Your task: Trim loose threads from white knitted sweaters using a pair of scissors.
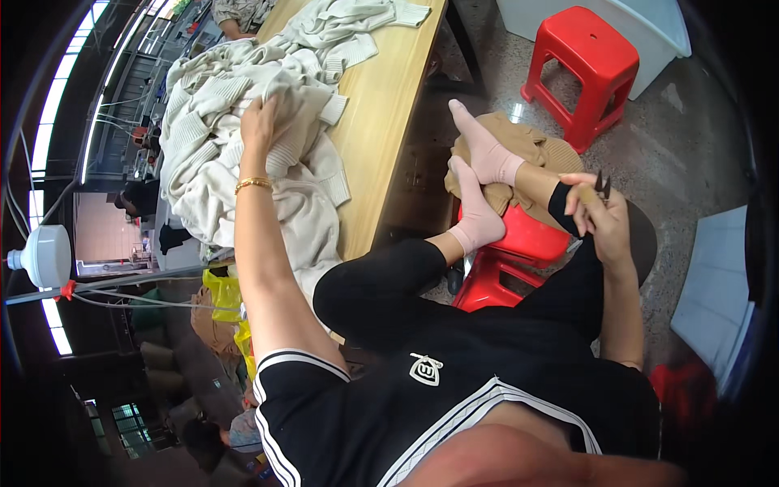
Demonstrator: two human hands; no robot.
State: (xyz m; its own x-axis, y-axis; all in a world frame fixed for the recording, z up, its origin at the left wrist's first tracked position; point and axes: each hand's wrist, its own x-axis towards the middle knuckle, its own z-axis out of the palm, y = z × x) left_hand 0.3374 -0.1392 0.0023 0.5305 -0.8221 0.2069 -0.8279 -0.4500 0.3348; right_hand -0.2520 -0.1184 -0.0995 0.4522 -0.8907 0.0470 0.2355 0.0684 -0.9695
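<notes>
2 blades (600, 183) point forward, clasped in the right hand (601, 216); left hand (259, 124) on knitwear (304, 191), grip unclear.

The left arm (274, 268) reaches forward, only slightly bent, to its wrist (254, 183); the back of the left hand (259, 126) shows, its fingers bent and their tips partly hidden. The right arm (622, 312) is bent, the right hand (602, 217) near the right shin (537, 185), fingers curled in a closed grip. The feet (479, 214) lie close together ahead.
</notes>
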